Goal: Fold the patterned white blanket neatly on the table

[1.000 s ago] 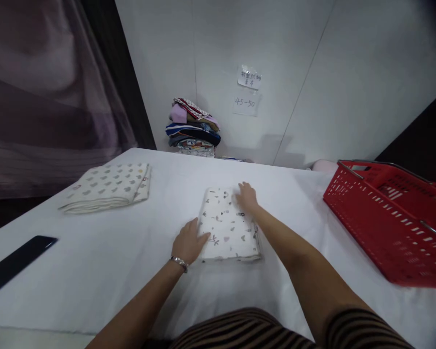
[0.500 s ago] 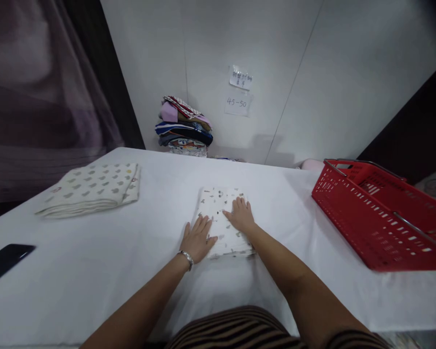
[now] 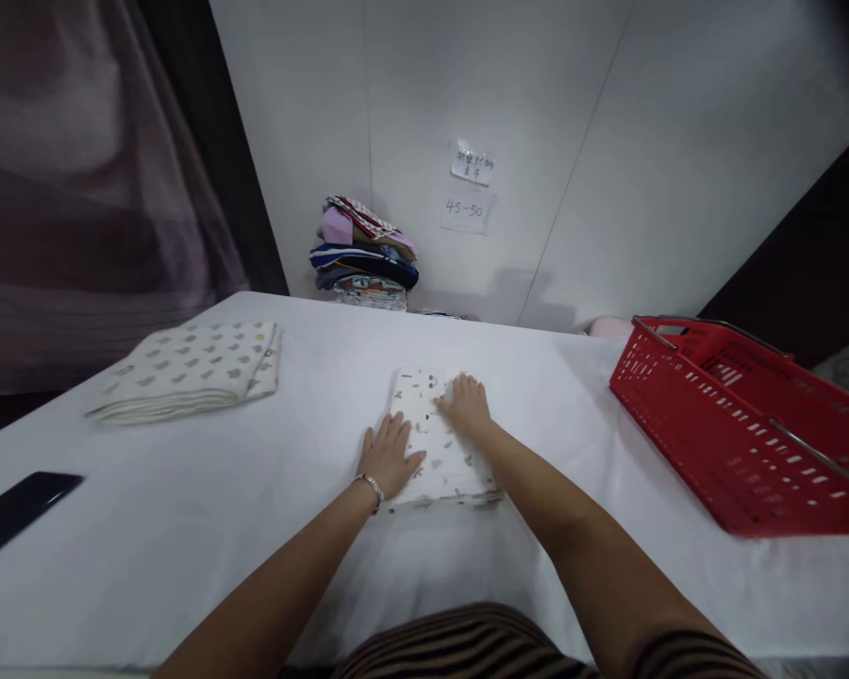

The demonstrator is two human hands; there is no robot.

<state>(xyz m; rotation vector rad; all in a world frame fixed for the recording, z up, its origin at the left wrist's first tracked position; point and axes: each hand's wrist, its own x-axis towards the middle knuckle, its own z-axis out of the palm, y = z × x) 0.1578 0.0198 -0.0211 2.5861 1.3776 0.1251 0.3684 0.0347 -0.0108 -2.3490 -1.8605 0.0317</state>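
A small folded white cloth [image 3: 435,462] with a scattered print of little motifs lies flat in front of me on the white-covered table [image 3: 311,566]. My left hand [image 3: 388,457] rests on its left edge, palm down and fingers spread, with a bracelet at the wrist. Across the cloth's upper right corner lies my right hand [image 3: 467,405], its thumb out to the left and its fingers slightly bent over the far edge. Neither hand lifts the cloth. At the left is a larger folded cream cloth [image 3: 191,368] with grey leaf-like prints.
A red plastic basket [image 3: 714,453] with metal handles stands at the right. Near the left edge lies a dark phone-like slab [image 3: 24,505]. Folded fabrics [image 3: 364,255] are stacked beyond the table's far edge, by a wall with paper labels [image 3: 467,209].
My right hand has shifted slightly left over the cloth's upper corner, its fingers a little more bent. The left hand stays on the left edge. The whole view has shifted slightly.
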